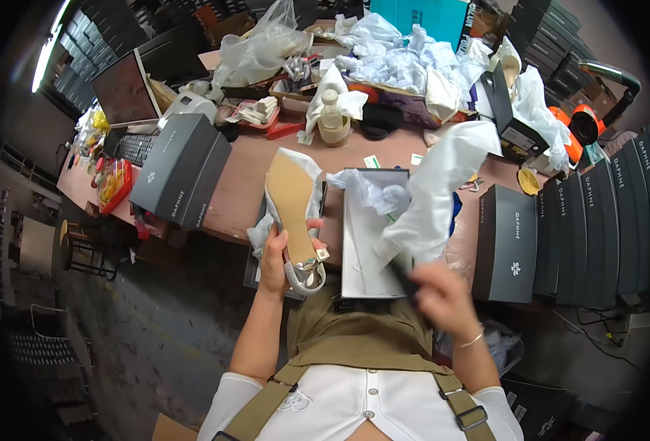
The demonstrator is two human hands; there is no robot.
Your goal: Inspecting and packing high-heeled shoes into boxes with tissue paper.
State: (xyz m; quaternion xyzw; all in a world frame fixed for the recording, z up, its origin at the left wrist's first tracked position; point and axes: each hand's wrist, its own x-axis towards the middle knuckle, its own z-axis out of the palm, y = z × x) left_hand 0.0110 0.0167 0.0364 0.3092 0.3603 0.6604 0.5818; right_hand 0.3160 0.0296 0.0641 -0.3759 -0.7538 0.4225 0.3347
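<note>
My left hand grips a high-heeled sandal near its heel, tan sole turned up, white straps hanging below. My right hand is blurred; it holds a dark slim object and a large sheet of white tissue paper that rises above an open white shoe box. More crumpled tissue paper lies in the far end of the box. The box rests at the near edge of a brown table, partly over my lap.
A dark shoe box stands left of the sandal. A row of dark shoe boxes lines the right side. Behind lie a bottle, piles of plastic and tissue, a monitor and a keyboard. A stool stands left.
</note>
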